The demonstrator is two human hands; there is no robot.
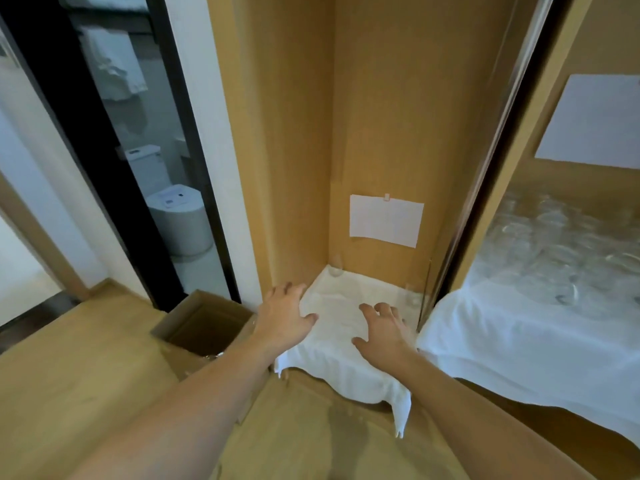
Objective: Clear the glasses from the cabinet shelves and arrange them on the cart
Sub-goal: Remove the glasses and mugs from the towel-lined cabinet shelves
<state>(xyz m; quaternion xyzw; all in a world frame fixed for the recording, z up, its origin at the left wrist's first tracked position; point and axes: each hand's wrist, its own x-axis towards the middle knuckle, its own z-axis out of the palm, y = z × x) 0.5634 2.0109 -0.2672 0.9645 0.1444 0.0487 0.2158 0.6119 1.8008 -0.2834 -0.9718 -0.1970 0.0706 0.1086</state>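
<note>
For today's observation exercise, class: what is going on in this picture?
A person reaches both bare hands into a wooden cabinet. The left hand and right hand are spread open over a white cloth that covers the shelf; neither holds anything. Two clear glasses remain on that shelf, one in the back corner and one at the right edge. Many more glasses stand on another cloth in the next section to the right. No cart is in view.

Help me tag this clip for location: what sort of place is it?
Probably a hotel or guest room: a wooden cabinet with a shelf lined in white cloth, stored glasses to the right, and a bathroom with a toilet and hanging towels beside it.
</note>
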